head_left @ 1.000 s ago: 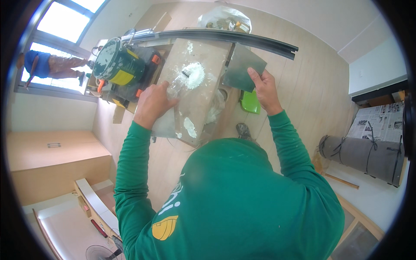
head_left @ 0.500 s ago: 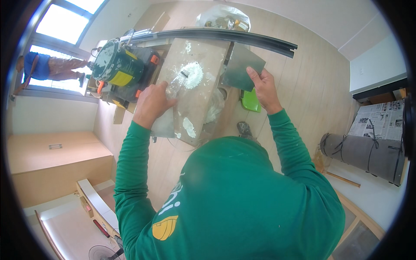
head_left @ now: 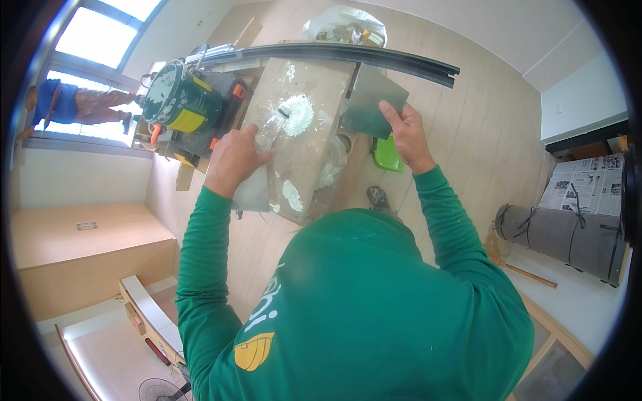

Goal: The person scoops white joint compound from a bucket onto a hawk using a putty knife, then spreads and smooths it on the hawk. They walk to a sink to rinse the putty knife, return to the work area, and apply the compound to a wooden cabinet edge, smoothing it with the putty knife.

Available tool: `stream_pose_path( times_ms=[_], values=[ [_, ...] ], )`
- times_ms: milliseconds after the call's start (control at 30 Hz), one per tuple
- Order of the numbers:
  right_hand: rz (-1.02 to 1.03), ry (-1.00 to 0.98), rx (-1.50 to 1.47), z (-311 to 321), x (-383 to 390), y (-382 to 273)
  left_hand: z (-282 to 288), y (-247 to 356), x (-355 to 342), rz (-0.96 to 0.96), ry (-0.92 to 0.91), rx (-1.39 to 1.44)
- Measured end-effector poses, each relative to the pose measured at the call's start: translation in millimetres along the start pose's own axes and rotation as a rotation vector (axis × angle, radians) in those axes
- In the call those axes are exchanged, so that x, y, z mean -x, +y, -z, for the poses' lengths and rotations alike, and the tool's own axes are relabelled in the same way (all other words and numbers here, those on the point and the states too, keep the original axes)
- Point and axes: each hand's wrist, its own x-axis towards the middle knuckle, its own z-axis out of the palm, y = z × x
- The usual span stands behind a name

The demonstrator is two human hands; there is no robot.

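A pale board [head_left: 301, 167] smeared with white carries a pile of white powder [head_left: 297, 120], with a short dark piece at its middle. My left hand [head_left: 234, 157] is at the board's left edge, fingers curled on a crumpled clear plastic object [head_left: 267, 134] that reaches toward the powder; its exact shape is unclear. A grey sheet [head_left: 251, 190] lies beneath that hand. My right hand [head_left: 408, 137] grips a square grey metal plate [head_left: 371, 97] between thumb and fingers, just right of the board.
Left: a paint-spattered bucket [head_left: 180, 100] on black cases [head_left: 224, 93], a person [head_left: 83, 100] by the window. Long dark rails [head_left: 361, 57] cross behind the board, beyond them a white bag [head_left: 341, 27]. A green dustpan [head_left: 386, 152] lies on the floor; a grey roll [head_left: 555, 237] is at right.
The plate in my right hand has risen very slightly. The person by the window has moved an arm a little. My left hand is nearly still.
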Motion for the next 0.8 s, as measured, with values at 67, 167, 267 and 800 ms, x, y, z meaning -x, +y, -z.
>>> stream_pose_path(
  times_ms=[67, 167, 267, 800],
  values=[
    [-0.002, 0.0, -0.003, 0.2, -0.5, -0.1, -0.1, 0.2, -0.3, 0.012, -0.004, -0.003],
    [-0.024, -0.002, -0.012, 1.0, -0.8, 0.3, -0.4, -1.6, 1.1, 0.019, 0.01, 0.025],
    [-0.055, 0.006, -0.056, 1.8, -0.9, 3.0, 1.8, -0.9, 5.3, 0.04, 0.038, 0.084],
    [0.166, -0.241, 0.444, -32.0, -40.9, -72.3, -22.9, -18.1, 63.4, 0.285, 0.502, 0.8]
  ],
)
